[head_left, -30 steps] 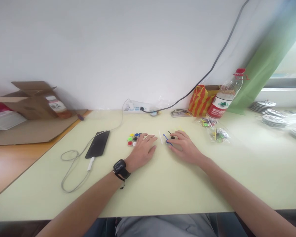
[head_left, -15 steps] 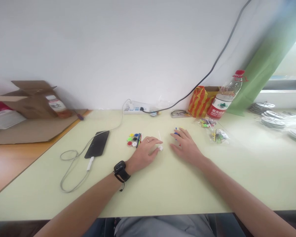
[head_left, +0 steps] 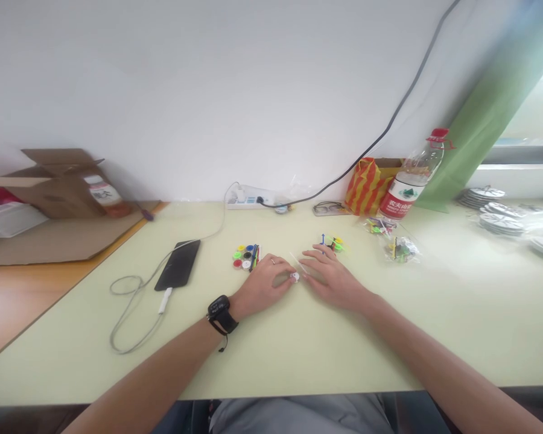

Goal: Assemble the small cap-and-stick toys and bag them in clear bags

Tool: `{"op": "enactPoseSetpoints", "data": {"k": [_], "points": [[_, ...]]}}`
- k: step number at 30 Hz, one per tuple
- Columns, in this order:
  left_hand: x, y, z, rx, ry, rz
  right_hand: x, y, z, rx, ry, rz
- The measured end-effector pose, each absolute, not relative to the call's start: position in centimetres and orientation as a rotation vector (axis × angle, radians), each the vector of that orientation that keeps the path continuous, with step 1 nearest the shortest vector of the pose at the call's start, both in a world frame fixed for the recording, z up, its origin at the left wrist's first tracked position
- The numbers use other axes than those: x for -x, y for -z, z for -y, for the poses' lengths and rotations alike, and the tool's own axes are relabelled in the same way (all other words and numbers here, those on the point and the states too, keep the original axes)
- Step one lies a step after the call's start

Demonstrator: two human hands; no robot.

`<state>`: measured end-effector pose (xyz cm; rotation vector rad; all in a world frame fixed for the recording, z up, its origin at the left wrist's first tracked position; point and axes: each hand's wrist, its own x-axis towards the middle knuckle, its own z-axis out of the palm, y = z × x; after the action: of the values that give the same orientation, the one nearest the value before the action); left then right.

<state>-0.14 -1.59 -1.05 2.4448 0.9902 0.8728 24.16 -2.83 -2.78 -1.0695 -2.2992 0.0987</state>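
Observation:
My left hand (head_left: pixel 268 281) pinches a small white round plastic piece (head_left: pixel 295 276) between thumb and forefinger, just above the table. A thin white stick (head_left: pixel 297 260) slants down to the right, its lower end between the thumb and forefinger of my right hand (head_left: pixel 332 278). The other fingers of that hand are spread. Just beyond them lie small blue, yellow and green plastic parts (head_left: pixel 338 245), partly covered by the hand. To the left of my left hand are several coloured round pieces (head_left: pixel 240 255) beside a row of coloured sticks (head_left: pixel 255 257).
A black phone (head_left: pixel 178 265) on a white cable lies at the left. Along the wall are a power strip (head_left: pixel 248 201), glasses (head_left: pixel 328 208), a striped bag (head_left: pixel 366 185) and a large bottle (head_left: pixel 402 194). Small bags of parts (head_left: pixel 402 249) and disc stacks (head_left: pixel 501 224) are at the right.
My right hand has moved left and nearer, toward my left hand, uncovering yellow and green parts. The white stick has gone from upright to slanted. The white piece has shifted slightly nearer.

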Motion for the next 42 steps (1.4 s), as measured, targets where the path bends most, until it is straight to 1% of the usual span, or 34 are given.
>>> {"op": "enactPoseSetpoints", "data": {"k": [12, 17, 22, 29, 38, 42], "points": [[0.1, 0.4, 2.4, -2.312, -0.780, -0.938, -24.4, 2.9, 2.4, 1.066, -0.076, 2.292], [-0.2, 0.6, 2.4, -2.225, -0.859, -0.889, -24.5, 2.7, 2.3, 1.074, -0.116, 2.263], [-0.2, 1.0, 2.2, -2.199, -0.859, -0.908, -24.6, 2.2, 2.5, 1.133, -0.314, 2.093], [-0.3, 0.6, 2.3, -2.071, -0.841, -0.913, -23.9, 1.5, 3.0, 1.094, -0.538, 1.902], [-0.4, 1.2, 2.5, -2.015, -0.853, -0.890, -22.8, 0.3, 4.4, 1.013, -0.893, 1.828], [-0.5, 1.4, 2.5, -1.980, -0.850, -0.869, -22.2, 0.2, 4.7, 0.958, -0.975, 1.822]]}}
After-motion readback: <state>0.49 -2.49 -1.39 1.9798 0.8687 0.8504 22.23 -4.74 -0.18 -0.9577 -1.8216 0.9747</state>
